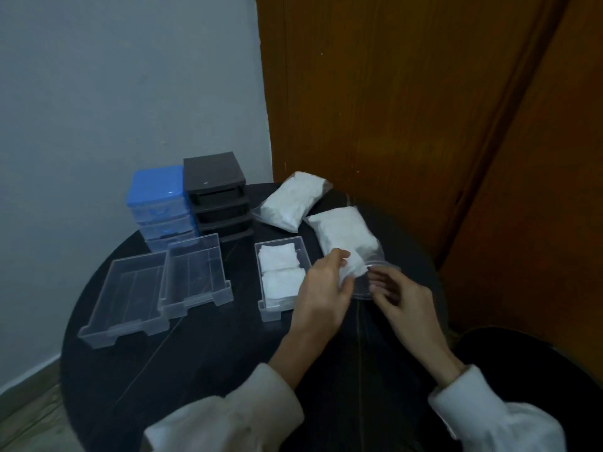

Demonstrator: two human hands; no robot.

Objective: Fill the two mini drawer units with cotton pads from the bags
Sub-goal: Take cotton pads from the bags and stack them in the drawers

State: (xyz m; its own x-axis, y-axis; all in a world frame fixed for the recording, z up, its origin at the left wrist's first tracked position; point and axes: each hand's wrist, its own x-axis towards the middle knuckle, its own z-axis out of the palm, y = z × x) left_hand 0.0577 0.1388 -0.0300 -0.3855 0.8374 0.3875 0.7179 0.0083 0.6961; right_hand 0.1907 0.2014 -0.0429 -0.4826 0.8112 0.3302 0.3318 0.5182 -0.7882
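Fingers of the left hand [321, 288] pinch a wad of cotton pads [354, 267] at the mouth of the near bag [346, 234], while the right hand [396, 296] grips that bag's clear lip. Just left of the left hand, 1 drawer [295, 241] looks nearly full; further left, 2 clear drawers [195, 272] lie empty. Beyond them the blue unit [156, 203] and black unit [217, 190] await refilling, and a 2nd bag [290, 202] looks untouched, so I judge most work remains.

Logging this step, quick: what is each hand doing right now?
Left hand: pinching a wad of cotton pads at the bag's mouth.
Right hand: fingers curled on the open edge of the bag.
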